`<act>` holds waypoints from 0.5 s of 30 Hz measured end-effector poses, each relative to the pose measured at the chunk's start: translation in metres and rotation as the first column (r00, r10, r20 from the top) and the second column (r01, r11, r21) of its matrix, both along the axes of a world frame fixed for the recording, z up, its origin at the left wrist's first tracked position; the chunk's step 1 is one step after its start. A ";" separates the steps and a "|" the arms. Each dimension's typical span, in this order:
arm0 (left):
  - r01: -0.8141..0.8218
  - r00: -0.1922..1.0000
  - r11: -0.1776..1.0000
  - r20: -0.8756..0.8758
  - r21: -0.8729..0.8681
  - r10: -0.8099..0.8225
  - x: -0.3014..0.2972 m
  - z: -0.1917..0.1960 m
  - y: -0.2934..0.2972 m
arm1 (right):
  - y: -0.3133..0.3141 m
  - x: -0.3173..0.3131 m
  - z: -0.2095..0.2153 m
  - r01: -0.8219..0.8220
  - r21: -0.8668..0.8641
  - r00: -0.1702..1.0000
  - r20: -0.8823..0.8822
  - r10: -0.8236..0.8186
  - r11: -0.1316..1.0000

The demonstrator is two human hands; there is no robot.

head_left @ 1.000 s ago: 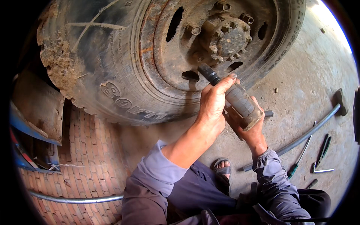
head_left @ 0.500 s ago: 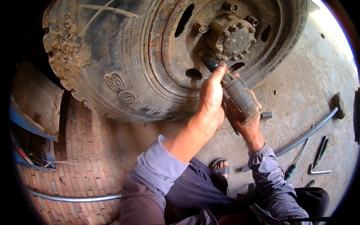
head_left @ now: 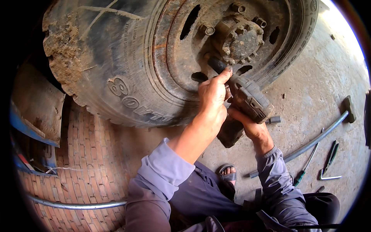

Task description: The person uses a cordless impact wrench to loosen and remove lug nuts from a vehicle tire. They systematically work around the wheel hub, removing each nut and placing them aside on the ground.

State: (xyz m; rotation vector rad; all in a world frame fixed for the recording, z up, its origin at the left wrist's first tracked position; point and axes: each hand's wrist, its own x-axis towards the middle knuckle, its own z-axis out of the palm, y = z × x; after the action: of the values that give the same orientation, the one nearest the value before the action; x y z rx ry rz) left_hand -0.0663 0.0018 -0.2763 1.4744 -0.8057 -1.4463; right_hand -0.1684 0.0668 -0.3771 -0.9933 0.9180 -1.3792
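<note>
Nearest, below the fingers, a sandalled foot (head_left: 228, 173) is planted on the concrete floor (head_left: 320, 89). To the right of the fingers, well apart, a long metal bar (head_left: 309, 144), a screwdriver (head_left: 305, 170) and pliers (head_left: 331, 154) are laid on that floor. The impact wrench (head_left: 247, 101) is held up off the floor at the wheel: its grip is clamped in the right hand (head_left: 249, 125), fingers wrapped shut, while its nose is steadied by the left hand (head_left: 211, 96), fingers closed round it and one stretched forward along the black socket (head_left: 217, 64). The tool is judged heavy, rigid and greasy, best taken at grip and nose together. Just beyond the fingertips, the socket is pressed toward a lug nut beside the rusty hub (head_left: 240, 40) of the muddy truck wheel (head_left: 127, 65).
</note>
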 end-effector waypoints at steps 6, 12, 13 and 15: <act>0.060 0.984 0.997 -0.168 0.041 -0.053 0.006 -0.001 -0.006 | -0.004 0.007 -0.003 0.095 -0.067 0.971 -0.212 -0.108 0.993; 0.076 0.947 0.996 -0.316 0.052 -0.056 0.006 0.003 -0.008 | -0.018 -0.015 0.005 0.060 -0.326 0.906 -0.379 -0.188 0.944; 0.087 0.937 0.995 -0.344 0.042 -0.068 0.006 0.002 -0.009 | -0.019 -0.017 0.006 0.067 -0.318 0.917 -0.355 -0.184 0.946; 0.086 0.944 0.996 -0.324 0.032 -0.071 0.006 0.001 -0.009 | -0.019 -0.017 0.009 0.097 -0.353 0.882 -0.403 -0.244 0.931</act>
State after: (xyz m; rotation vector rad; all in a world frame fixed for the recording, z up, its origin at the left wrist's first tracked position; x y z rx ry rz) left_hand -0.0598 -0.0070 -0.2750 1.2044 -0.6369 -1.7204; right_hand -0.1850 0.0477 -0.3685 -1.5536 1.1593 -1.5153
